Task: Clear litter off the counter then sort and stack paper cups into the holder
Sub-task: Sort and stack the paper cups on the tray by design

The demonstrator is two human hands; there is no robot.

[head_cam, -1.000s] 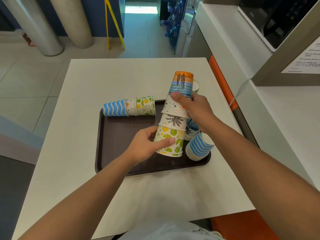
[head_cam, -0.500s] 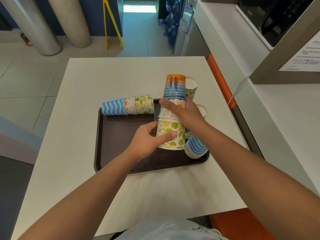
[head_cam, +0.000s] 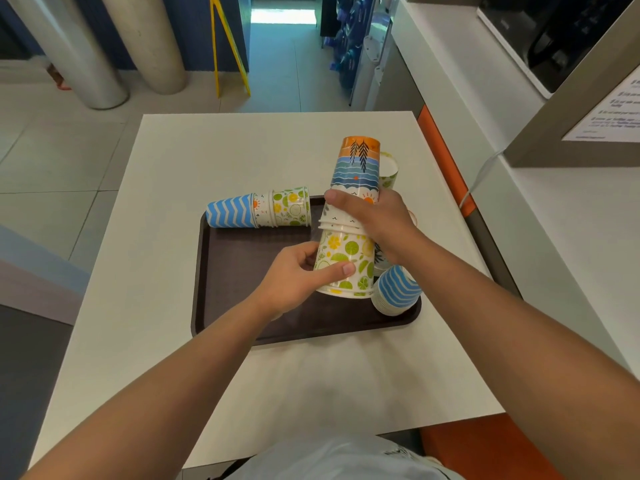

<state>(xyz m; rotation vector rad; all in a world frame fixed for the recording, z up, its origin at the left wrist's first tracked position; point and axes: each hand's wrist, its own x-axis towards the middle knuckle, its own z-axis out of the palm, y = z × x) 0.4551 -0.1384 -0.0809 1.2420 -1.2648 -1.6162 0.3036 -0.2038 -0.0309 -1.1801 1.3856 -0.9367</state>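
Observation:
An upside-down stack of paper cups (head_cam: 353,174) stands over the dark brown tray (head_cam: 242,271), its orange and blue sunset cup on top and a lemon-lime cup (head_cam: 346,251) at the bottom. My right hand (head_cam: 374,220) grips the stack's middle from the right. My left hand (head_cam: 298,278) holds the lemon-lime cup at its lower left. A second nested stack (head_cam: 256,209) lies on its side at the tray's back edge, its blue zigzag cup pointing left. A blue wavy cup stack (head_cam: 394,289) leans at the tray's front right corner. Behind the stack stands a lime-print cup (head_cam: 389,171).
The tray lies on a white square table (head_cam: 207,157). A white counter (head_cam: 554,220) with an orange side panel runs along the right, with a white cable (head_cam: 478,181) hanging off it. Beyond the table are tiled floor, two pillars and a yellow stand (head_cam: 225,46).
The upright stack has been pushed together and is shorter, and it now stands straighter. Both hands keep their grip on it.

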